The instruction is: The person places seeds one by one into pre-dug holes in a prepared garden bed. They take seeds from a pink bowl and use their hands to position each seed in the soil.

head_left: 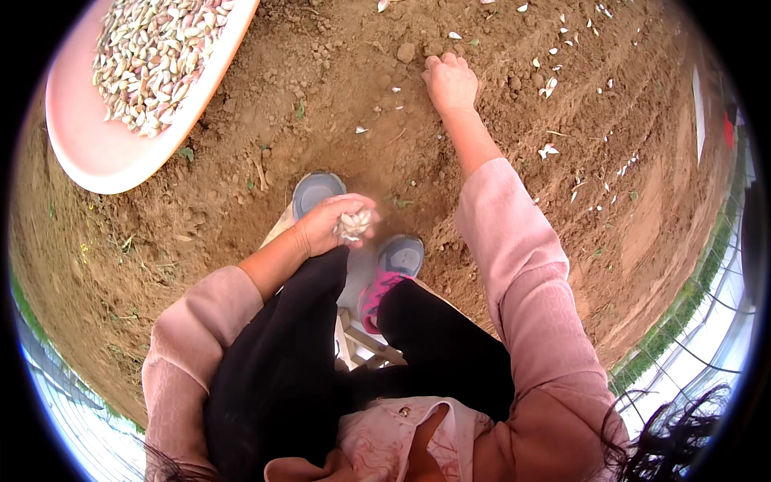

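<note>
My left hand (328, 223) is curled, palm up, around a small heap of pale garlic cloves (352, 225) in front of my knees. Stretched out ahead, my right hand (451, 83) touches the brown soil (337, 96) with its fingers bent together. Its fingertips are turned down, so whatever they pinch, if anything, is hidden. A clump of earth (406, 53) lies just left of that hand. At the upper left, a pink basin (76, 120) holds many garlic cloves (157, 60).
Loose cloves (548, 87) lie scattered over the soil to the right. My shoes (400, 255) are planted on the ground around a low wooden stool (365, 341). Wire fencing (691, 345) and a grass strip (666, 337) run along the right edge.
</note>
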### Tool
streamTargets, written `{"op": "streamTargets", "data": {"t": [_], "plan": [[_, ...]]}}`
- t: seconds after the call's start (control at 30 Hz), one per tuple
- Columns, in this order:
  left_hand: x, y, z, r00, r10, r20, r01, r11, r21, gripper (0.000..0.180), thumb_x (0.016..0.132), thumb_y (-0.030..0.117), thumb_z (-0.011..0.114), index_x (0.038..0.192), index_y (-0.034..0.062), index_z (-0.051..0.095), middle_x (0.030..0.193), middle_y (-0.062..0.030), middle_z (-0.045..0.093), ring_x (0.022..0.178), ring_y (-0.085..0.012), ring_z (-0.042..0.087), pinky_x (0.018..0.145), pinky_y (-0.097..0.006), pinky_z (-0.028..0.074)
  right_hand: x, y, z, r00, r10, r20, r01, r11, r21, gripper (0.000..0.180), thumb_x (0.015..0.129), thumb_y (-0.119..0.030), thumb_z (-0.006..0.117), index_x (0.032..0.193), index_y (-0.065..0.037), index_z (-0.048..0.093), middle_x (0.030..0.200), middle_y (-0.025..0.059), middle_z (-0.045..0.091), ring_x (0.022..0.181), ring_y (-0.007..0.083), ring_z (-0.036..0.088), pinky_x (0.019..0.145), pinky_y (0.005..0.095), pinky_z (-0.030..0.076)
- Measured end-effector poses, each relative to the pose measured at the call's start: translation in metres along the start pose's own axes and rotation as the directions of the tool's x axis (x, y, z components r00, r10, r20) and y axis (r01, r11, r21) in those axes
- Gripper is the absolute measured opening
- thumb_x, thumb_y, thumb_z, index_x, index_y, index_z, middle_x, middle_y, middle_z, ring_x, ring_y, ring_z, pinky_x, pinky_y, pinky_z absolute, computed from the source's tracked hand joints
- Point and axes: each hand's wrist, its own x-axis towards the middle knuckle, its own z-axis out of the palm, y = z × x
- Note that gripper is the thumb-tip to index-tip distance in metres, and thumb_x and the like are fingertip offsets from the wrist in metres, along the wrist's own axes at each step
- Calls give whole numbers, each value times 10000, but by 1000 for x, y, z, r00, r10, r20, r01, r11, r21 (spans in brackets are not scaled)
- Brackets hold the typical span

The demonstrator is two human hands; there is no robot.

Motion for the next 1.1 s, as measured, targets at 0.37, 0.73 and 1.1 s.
{"op": "streamTargets", "data": {"t": [0.37,0.73,1.1], "plan": [[2,2,2,1000,-15,11,15,1000,1,217,770,193,454,925,43,478,862,-135,538,712,-235,559,528,-327,475,7,-28,12,983,18,185,-28,998,53,102,705,-80,448,735,-41,537,783,107,564,773,258,553,625,345,463],[2,3,-4,999,-26,32,27,999,-25,221,768,193,458,925,40,481,874,-140,533,725,-237,558,555,-329,479,53,36,-6,991,122,44,-124,992,36,189,728,-211,517,883,-103,522,849,105,543,832,262,520,690,368,430],[-1,4,-3,999,-33,18,33,999,-15,219,772,187,448,934,43,473,870,-144,534,719,-241,556,558,-333,477,18,13,-7,992,96,82,-116,948,296,93,685,-143,490,726,-60,498,741,148,544,690,313,538,631,399,432]]}}
